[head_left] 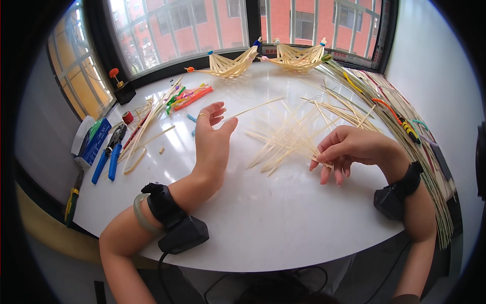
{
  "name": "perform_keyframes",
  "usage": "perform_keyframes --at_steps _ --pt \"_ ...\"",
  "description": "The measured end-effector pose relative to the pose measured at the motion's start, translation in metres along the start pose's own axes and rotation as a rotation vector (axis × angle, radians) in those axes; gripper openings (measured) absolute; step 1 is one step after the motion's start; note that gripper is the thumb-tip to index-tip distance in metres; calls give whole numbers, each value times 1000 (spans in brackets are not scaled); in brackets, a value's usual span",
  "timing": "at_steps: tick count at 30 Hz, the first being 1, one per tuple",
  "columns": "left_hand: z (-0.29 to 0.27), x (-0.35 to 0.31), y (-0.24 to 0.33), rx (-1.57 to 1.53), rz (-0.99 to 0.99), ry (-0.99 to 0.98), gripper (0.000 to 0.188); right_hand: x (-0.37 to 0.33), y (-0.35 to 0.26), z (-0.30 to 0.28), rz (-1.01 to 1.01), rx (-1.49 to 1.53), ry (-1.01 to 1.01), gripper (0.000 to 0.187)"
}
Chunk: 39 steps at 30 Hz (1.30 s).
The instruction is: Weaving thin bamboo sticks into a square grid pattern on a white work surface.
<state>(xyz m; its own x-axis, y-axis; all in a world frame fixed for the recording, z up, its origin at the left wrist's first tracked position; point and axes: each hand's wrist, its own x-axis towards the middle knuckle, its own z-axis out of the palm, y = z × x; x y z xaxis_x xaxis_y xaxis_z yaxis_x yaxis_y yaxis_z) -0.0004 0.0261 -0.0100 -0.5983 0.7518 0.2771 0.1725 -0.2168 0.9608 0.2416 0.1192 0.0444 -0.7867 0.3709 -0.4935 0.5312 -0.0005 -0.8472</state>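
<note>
A loose lattice of crossed pale bamboo strips (286,137) lies on the white table between my hands, blurred in its middle. At its right corner, my right hand (349,149) pinches strip ends between thumb and fingers, with the other fingers curled beneath. My left hand (212,134), wearing a ring, is raised to the left of the lattice. A single thin bamboo strip (258,107) runs from between its thumb and fingers toward the lattice's far edge. The exact grip on that strip is partly hidden.
Two woven bamboo pieces (230,65) with coloured ties stand by the window. Blue-handled pliers (115,149), a blue box (96,139) and colourful twisted ties (187,99) are at left. Loose strips (349,111) and a long bundle of stalks (422,167) lie at right.
</note>
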Motion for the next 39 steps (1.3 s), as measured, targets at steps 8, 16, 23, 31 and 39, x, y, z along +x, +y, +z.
perform_keyframes --at_steps 8,16,23,31,39 --pt "-16 0 12 440 211 -639 30 -8 -13 11 87 -282 -93 29" --pt "-15 -3 4 705 512 -1156 57 -5 -10 6 59 -389 -214 29" --pt "-16 -7 13 872 565 -1152 57 -6 -9 1 54 -514 -85 26" --pt "-16 -4 3 908 596 -1194 61 -7 -14 11 69 -539 69 17" --pt "-16 -5 9 910 820 -1105 52 -5 -10 13 3 -639 97 15"
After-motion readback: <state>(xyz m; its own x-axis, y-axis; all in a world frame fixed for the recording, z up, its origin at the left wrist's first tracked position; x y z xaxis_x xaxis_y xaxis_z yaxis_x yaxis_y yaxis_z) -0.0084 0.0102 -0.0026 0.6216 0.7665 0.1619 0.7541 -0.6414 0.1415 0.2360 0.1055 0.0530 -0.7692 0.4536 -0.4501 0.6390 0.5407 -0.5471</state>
